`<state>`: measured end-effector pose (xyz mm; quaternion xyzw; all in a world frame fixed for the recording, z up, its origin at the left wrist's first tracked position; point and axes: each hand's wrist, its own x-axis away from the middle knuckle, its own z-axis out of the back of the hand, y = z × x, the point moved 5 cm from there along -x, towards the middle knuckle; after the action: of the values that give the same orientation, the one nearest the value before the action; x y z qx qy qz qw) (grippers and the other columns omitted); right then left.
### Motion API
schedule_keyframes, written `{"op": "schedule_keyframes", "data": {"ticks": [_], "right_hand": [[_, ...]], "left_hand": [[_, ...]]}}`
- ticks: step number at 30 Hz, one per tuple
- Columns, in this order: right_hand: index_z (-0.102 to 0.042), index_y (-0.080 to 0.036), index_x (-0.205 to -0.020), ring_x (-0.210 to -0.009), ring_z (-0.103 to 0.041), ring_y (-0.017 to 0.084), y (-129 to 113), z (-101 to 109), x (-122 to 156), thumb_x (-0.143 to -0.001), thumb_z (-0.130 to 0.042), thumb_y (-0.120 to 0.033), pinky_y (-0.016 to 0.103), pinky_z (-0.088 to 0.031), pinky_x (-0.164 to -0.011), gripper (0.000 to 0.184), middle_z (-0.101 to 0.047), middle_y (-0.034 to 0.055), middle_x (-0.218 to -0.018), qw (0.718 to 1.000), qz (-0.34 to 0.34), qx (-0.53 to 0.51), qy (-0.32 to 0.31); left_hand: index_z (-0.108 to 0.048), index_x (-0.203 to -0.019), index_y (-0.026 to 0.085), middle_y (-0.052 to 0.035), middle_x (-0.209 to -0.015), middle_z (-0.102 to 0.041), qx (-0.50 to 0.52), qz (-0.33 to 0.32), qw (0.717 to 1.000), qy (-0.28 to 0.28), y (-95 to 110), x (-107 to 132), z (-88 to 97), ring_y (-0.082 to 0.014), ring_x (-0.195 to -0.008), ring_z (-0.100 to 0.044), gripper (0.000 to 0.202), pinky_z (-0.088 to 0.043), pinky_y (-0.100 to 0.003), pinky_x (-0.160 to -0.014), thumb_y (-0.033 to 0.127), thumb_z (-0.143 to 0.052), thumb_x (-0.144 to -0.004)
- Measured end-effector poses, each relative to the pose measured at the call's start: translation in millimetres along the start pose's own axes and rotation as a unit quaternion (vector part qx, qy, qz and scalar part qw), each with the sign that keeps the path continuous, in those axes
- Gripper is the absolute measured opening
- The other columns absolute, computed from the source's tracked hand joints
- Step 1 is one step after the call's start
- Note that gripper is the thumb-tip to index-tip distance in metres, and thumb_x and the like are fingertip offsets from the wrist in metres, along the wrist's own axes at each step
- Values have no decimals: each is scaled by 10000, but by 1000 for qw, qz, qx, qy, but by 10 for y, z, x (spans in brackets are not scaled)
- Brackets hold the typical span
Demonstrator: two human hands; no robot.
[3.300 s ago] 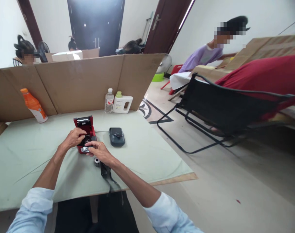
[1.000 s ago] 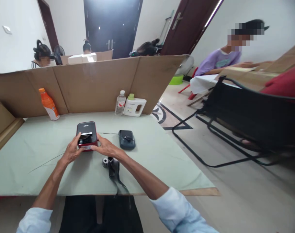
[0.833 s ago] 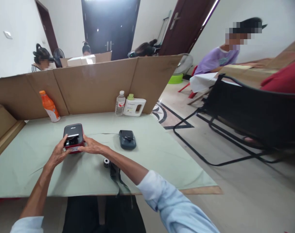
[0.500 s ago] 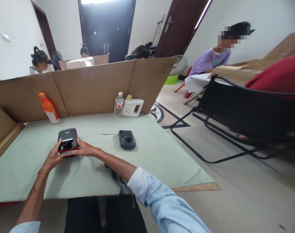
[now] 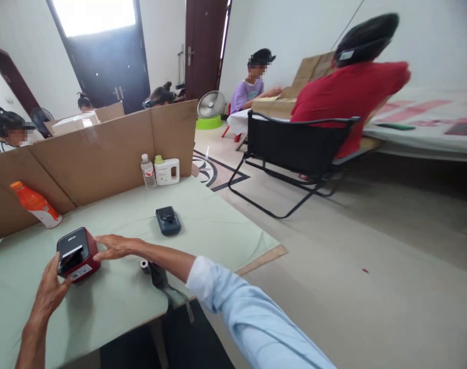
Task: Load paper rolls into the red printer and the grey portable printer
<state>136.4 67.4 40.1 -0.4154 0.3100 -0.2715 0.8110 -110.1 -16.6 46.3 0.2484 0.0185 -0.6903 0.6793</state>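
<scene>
Printer (image 5: 77,253) flanked — left hand (image 5: 51,288) cupped, right hand (image 5: 112,247) flat.

Daylight pours from the pane (image 5: 94,15) above the dark door (image 5: 110,72) — it blows out to white. Around you the light is bright and even; soft shadows sit under the red printer (image 5: 78,253) and your left hand (image 5: 51,292). Edges stretch — your sleeve (image 5: 252,318) smears, and the person in red (image 5: 348,92) blurs.

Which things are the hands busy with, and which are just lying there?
Busy with: red printer, between left hand and right hand.
Lying about: small roll, black strap, dark pouch, orange bottle, water bottle, white jug.
</scene>
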Motion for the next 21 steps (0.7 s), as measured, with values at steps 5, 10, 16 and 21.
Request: {"op": "schedule_keyframes", "data": {"ticks": [5,10,16,21], "right_hand": [[-635,-192,-1367,-1420,-510,274,324,1185,907,-945,-645,-441,446,-363,-1219,491,-597,151,-1476,952,-12,144,270],[-677,-148,-1257,-1182,-632,301,1113,1657,1876,-937,-600,-436,447,-477,-1058,438,-693,183,-1256,875,-207,183,397],[-694,-162,-877,-823,-630,236,1520,1454,2019,-950,-503,-559,324,-480,-768,446,-704,88,-846,900,-258,137,325],[-669,-178,-839,-793,-600,217,1519,1452,1862,-958,-456,-547,302,-436,-719,443,-690,63,-799,908,-232,123,325]], "left_hand": [[-565,-1431,197,-167,-1505,-520,-15,-101,987,125,826,16,38,-375,-1438,-454,552,-368,-582,-1217,291,-531,-888],[-640,-1338,219,-113,-1408,-625,154,-191,967,-63,1674,-284,-899,-288,-1270,-616,469,-536,-494,-1076,277,-557,-880],[-650,-1309,164,-127,-1260,-708,213,-154,927,-268,2421,-627,-1907,-233,-910,-703,620,-584,-378,-871,231,-741,-699],[-688,-1148,141,-35,-944,-739,273,-156,905,-286,2705,-723,-2152,-198,-768,-658,564,-545,-308,-748,157,-760,-589]]}}
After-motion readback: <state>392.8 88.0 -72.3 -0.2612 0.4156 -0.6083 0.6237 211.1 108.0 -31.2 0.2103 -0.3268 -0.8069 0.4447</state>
